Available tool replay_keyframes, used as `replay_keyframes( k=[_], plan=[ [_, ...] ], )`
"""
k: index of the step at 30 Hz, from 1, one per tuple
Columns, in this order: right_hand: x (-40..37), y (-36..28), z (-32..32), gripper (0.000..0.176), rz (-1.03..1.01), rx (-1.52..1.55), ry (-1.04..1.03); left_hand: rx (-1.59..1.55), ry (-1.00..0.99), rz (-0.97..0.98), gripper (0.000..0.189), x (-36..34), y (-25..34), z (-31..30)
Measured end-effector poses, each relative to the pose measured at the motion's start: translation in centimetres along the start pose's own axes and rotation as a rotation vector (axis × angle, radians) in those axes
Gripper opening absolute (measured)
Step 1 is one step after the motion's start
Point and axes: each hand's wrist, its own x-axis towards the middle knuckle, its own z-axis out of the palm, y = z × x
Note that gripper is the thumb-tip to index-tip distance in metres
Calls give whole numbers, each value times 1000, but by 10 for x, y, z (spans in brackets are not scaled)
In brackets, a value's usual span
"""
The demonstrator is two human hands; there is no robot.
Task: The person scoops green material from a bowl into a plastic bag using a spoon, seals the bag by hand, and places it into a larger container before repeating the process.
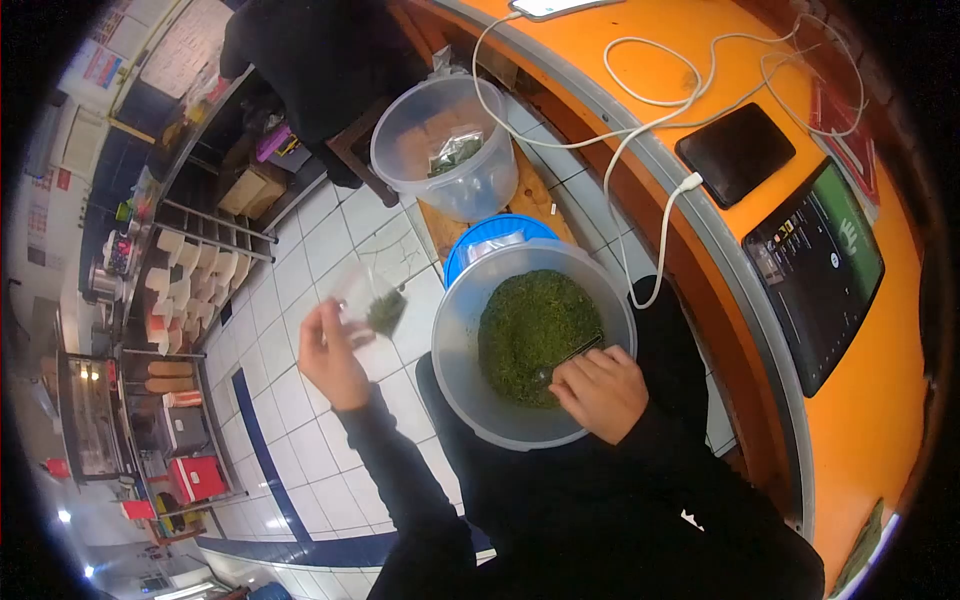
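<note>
My left hand (pixel 335 357) is raised to the left of the tub, its fingers closed on a small clear plastic bag (pixel 385 312) with some chopped green herb in it. The bag is slightly blurred. My right hand (pixel 604 391) reaches over the rim of a large translucent plastic tub (pixel 455 375). It is closed on a thin, shiny, spoon-like utensil (pixel 585 347), partly hidden by the fingers. Finely chopped dried green herb (pixel 535 325) covers the bottom of the tub, which sits at my lap.
Beyond the tub are a blue lid (pixel 470 240) and a second clear tub (pixel 395 150) holding filled bags (pixel 456 152), on a wooden surface (pixel 545 200). An orange counter (pixel 870 440) at right carries a tablet (pixel 815 275), a dark phone (pixel 735 153) and white cables. A person in black (pixel 320 70) stands ahead.
</note>
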Motion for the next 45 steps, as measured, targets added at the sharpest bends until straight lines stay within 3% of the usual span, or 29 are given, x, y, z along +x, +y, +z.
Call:
replay_keyframes(
  k=[9,12,14,17,19,22,27,30,32,34,38,39,41,45],
  plan=[
    [1,1,2,16,53,25,38,-327,39,304,37,168,43,119],
    [1,2,3,17,62,3,22,-314,-100,270,36,212,18,155],
    [1,2,2,17,66,5,11,-124,-154,205,32,230,-29,169],
    [2,4,1,18,81,5,-6,98,-128,243,28,201,-70,180],
    [2,4,2,18,100,14,-29,207,-96,366,26,170,-86,171],
    [1,3,4,19,94,4,-44,162,-69,285,22,121,-118,154],
    [-1,7,11,25,71,-17,-28,372,-376,35,23,50,-199,140],
    [-2,9,14,25,66,-7,-4,425,-444,57,31,16,-260,140],
    [1,7,13,24,90,-9,-15,489,-480,39,37,0,-272,142],
    [0,4,13,24,110,-5,-27,577,-344,217,49,-5,-250,148],
    [1,4,15,21,116,-28,-16,728,-279,337,52,1,-262,145],
    [1,4,14,21,122,-29,-15,724,-277,334,52,1,-266,145],
    [2,3,12,20,129,-31,-24,615,-293,152,58,2,-274,140],
    [4,1,9,19,134,-34,-33,525,-290,176,52,3,-280,140]
  ],
)
